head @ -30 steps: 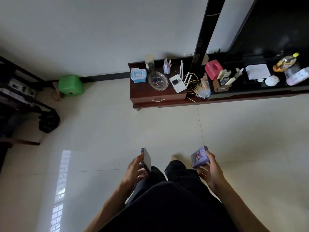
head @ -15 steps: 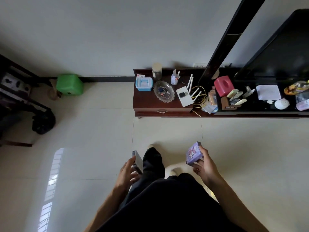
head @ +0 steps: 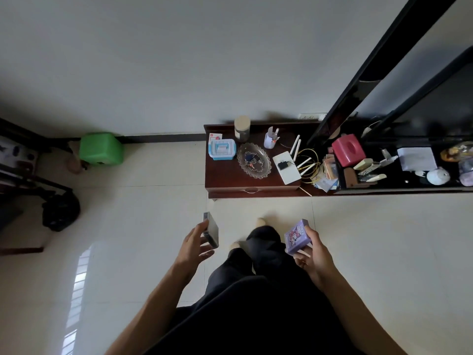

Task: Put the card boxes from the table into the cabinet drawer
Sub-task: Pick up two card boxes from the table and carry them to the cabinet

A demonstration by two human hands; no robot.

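My left hand [head: 195, 245] grips a dark card box [head: 211, 230], my right hand [head: 313, 254] a purple one [head: 297, 237]; carrying stage, next I must open the brown wooden cabinet's drawer [head: 252, 190].

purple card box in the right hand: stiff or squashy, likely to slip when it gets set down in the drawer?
The purple card box probably stays stiff: its edges look square under the right hand. Likely light, since fingers alone carry it. The printed faces look smooth, so it could slide a little. Flat sides mean no rolling.
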